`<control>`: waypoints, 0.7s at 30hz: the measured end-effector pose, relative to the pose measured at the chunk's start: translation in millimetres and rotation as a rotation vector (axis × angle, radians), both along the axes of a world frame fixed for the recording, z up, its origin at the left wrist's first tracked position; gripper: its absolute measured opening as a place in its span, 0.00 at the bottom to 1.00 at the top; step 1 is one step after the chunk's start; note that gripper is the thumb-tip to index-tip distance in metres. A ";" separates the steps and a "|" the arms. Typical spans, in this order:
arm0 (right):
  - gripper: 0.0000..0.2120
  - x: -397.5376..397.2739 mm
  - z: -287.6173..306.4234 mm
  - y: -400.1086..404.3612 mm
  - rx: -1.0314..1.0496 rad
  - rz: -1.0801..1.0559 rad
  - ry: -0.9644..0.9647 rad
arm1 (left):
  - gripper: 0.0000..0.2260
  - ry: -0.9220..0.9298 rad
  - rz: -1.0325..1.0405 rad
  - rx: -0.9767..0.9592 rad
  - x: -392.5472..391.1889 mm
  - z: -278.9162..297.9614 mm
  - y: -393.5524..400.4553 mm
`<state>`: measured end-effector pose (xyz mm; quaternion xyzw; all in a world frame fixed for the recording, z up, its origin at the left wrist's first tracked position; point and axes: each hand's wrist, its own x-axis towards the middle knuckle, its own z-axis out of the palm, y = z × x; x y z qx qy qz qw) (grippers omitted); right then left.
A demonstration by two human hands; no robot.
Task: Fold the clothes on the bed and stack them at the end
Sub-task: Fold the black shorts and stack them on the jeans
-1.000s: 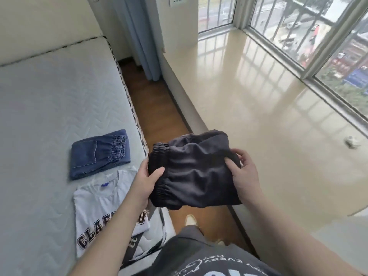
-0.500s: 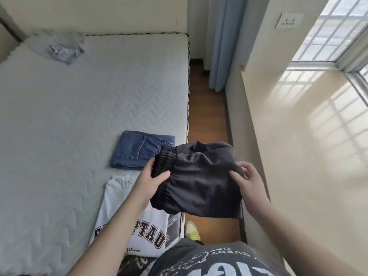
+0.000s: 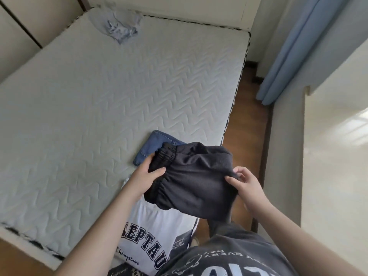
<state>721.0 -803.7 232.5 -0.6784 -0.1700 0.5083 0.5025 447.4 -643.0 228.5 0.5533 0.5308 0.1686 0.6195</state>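
Held item: folded black shorts (image 3: 195, 176), lifted above the near right corner of the bed.
Left hand (image 3: 146, 174): clamped on the elastic waistband end.
Right hand (image 3: 246, 183): pinching the opposite edge.
Beyond the left hand: folded blue jeans (image 3: 152, 147) lying on the mattress (image 3: 99, 100).
Beneath the shorts: white printed T-shirt (image 3: 151, 236), folded flat.
Far corner: crumpled pale garment (image 3: 119, 29).
Right of the grip: wooden floor (image 3: 247, 124), blue curtain (image 3: 294, 46), glossy window ledge (image 3: 334, 156).
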 end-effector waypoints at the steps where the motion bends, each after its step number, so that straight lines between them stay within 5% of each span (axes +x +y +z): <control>1: 0.08 6.9 -5.8 14.6 -0.010 0.027 0.022 | 0.22 0.015 0.020 -0.005 3.3 -3.4 10.3; 8: 0.10 63.5 -39.3 127.7 -0.181 0.246 0.138 | 0.25 0.221 0.125 -0.011 33.3 -16.1 73.7; 14: 0.10 72.2 -71.5 198.9 -0.308 0.392 0.171 | 0.26 0.565 -0.025 0.138 44.0 -37.3 120.7; 21: 0.10 39.9 -137.1 221.6 -0.488 0.387 0.212 | 0.25 0.588 -0.029 0.115 21.3 -92.6 156.4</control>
